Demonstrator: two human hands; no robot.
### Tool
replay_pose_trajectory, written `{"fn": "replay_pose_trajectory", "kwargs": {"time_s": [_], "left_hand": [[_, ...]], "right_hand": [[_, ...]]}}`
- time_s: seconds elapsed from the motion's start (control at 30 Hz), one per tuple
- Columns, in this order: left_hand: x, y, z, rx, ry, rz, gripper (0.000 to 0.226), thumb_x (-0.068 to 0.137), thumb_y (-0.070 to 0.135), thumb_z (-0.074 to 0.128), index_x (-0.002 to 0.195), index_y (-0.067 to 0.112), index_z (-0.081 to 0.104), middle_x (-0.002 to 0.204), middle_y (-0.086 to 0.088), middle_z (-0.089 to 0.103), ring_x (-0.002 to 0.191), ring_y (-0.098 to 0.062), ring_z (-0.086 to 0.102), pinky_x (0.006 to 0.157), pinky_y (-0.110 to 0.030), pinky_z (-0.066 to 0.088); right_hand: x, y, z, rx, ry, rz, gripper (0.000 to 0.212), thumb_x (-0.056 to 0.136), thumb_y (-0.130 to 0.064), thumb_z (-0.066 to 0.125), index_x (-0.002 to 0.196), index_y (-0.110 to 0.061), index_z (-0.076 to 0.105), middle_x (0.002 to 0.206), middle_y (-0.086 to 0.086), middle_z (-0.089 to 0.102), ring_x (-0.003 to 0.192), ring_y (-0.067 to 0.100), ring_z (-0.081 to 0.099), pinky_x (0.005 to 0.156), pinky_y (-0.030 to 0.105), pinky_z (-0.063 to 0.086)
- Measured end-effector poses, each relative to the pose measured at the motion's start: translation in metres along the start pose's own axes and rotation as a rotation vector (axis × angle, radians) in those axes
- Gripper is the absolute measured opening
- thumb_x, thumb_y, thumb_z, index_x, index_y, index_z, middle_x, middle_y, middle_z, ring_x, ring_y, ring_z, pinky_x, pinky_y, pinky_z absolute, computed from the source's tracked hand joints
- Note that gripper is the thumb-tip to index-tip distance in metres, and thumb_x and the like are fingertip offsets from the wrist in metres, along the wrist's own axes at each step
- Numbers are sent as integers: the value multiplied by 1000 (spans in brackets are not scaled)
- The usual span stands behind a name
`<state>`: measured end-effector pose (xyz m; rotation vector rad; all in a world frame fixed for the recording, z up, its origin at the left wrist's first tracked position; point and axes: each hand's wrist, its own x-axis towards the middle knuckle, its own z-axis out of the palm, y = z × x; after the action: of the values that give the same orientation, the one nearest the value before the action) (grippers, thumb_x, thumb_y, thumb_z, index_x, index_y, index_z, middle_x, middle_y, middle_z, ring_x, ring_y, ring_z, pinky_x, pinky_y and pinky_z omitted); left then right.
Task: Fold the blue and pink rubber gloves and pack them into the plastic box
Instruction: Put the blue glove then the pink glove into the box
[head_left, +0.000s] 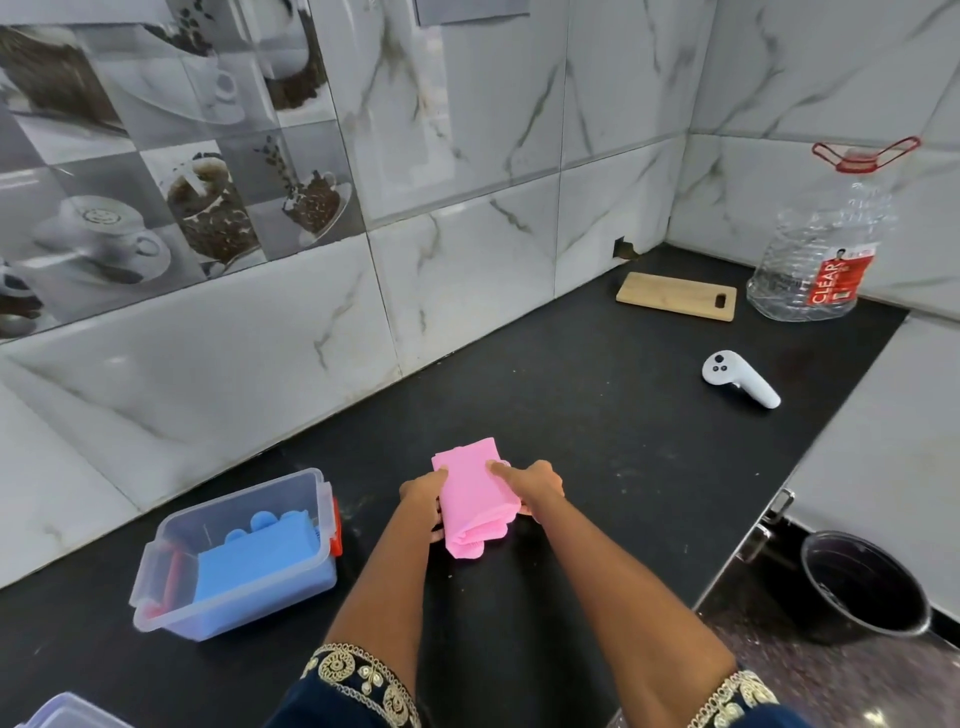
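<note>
The pink rubber glove (472, 499) lies folded on the black counter (597, 447), in the middle of the view. My left hand (423, 499) grips its left edge, and my right hand (530, 486) presses on its right side with the fingers laid over it. To the left stands the clear plastic box (156, 577), open, with the folded blue glove (265, 558) lying flat inside it. The box has red clips at its ends.
A box lid (57, 714) shows at the bottom left corner. A white controller (740, 382), a wooden cutting board (675, 296) and a large clear bottle (821, 249) sit at the back right. A dark bucket (862, 587) stands below the counter's right edge. Tiled walls enclose the back.
</note>
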<state>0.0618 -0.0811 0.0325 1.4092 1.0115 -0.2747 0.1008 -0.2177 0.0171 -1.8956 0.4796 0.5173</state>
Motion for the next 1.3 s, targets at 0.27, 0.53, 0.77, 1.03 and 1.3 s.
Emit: {"fn": "replay_pose_trajectory", "kwargs": {"time_s": [0.27,0.53,0.77,1.03,1.3], "left_hand": [[3,-8,-5,-50,-164,14,59,79,28,78,126,2,55,123,-13,64,105,-27,61,84,-37,51],[-5,2,-9,-261,-217,104,72,75,18,81,136,14,41,131,-17,57,117,-38,58,94,-63,47],[-10,14,-22,-562,-126,311,69,83,2,69,142,17,38,135,-18,53,120,-40,54,94,-64,47],[-27,31,-43,-862,-23,568,65,84,3,68,142,14,39,142,-20,49,117,-33,55,98,-59,46],[-40,37,-101,-921,-20,670,63,85,-12,57,142,3,34,144,-25,43,131,-40,44,103,-65,39]], "right_hand": [[6,0,0,-56,-19,18,59,71,-39,81,107,-5,49,108,10,59,97,27,63,82,38,56],[11,-7,18,107,-84,-46,38,78,-27,77,107,-4,68,106,9,69,98,29,65,86,36,55],[-18,-37,34,300,-4,-69,80,63,-51,83,125,-13,49,128,8,56,110,29,60,91,41,52],[-70,-86,74,450,-188,180,113,50,-79,73,130,-9,35,125,13,56,111,32,59,83,44,55],[-69,-96,115,593,-287,-46,104,55,-46,90,132,1,39,129,17,55,111,32,61,95,46,53]]}}
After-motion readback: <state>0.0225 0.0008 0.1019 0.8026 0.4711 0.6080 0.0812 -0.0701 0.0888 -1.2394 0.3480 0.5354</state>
